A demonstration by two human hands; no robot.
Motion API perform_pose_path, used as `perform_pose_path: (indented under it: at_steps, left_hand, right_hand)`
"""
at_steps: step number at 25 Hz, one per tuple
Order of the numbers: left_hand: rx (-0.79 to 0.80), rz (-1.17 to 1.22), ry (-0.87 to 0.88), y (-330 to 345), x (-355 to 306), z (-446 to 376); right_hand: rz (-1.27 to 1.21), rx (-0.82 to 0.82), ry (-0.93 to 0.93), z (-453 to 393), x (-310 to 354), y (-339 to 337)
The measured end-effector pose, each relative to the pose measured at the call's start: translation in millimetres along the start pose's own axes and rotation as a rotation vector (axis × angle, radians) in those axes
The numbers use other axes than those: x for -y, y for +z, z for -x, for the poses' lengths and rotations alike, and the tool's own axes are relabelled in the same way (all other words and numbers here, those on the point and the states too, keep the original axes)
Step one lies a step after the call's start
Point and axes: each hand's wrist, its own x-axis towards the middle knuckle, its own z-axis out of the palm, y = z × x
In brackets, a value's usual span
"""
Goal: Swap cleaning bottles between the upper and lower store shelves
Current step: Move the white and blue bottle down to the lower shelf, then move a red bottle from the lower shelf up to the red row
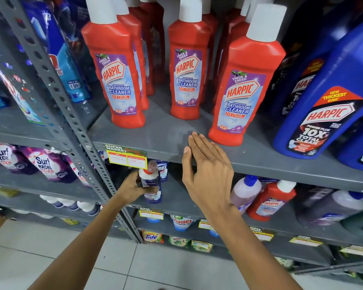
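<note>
On the upper shelf (168, 141) stand several red bathroom-cleaner bottles with white caps; the nearest ones are at the left (115, 68), middle (187, 65) and right (242, 88). My right hand (208, 174) hovers open, fingers together, in front of the upper shelf's edge, just left of the right red bottle, holding nothing. My left hand (132, 188) is wrapped around a small white bottle (150, 181) with a dark label and brownish cap on the lower shelf (176, 197), just under the upper shelf's front edge.
Large blue cleaner jugs (327, 105) fill the upper shelf's right. A yellow price tag (126, 156) hangs on the shelf edge. The lower shelf holds a purple bottle (246, 191) and a small red one (270, 203). A perforated grey upright (71, 114) separates detergent pouches (48, 164) on the left.
</note>
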Motion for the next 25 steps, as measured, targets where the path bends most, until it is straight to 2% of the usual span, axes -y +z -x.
perform_pose_path:
  at_steps: [9, 11, 13, 15, 17, 19, 21, 25]
  left_hand:
    - [-0.005, 0.149, -0.084, 3.4, -6.8, 19.1]
    - [-0.17, 0.256, -0.145, 18.9, 8.6, 38.1]
    - [-0.342, 0.266, -0.223, 54.1, 20.0, 67.0]
    - [-0.388, 0.21, -0.268, 108.7, 25.6, 100.4]
    - [-0.304, 0.192, -0.225, 148.3, 23.3, 130.8]
    - [-0.133, 0.117, -0.156, 204.8, 7.3, 141.9]
    - [-0.037, 0.087, -0.069, 259.4, -25.0, 142.3]
    - [0.01, 0.048, 0.194, 334.3, -109.0, 121.1]
  right_hand:
    - [-0.081, 0.012, -0.007, 2.6, -2.0, 0.0]
    - [-0.2, 0.003, -0.027, 11.5, -7.7, -9.9]
    - [-0.342, -0.02, -0.024, 31.6, -23.9, -29.1]
    - [-0.41, -0.026, 0.004, 70.8, -51.8, -54.7]
    - [-0.452, 0.048, 0.056, 117.5, -77.6, -67.3]
    - [-0.4, 0.188, 0.224, 160.8, -127.7, -78.8]
    - [-0.324, 0.313, 0.409, 193.6, -188.1, -91.0]
    - [-0.234, 0.433, 0.589, 240.7, -284.1, -88.1]
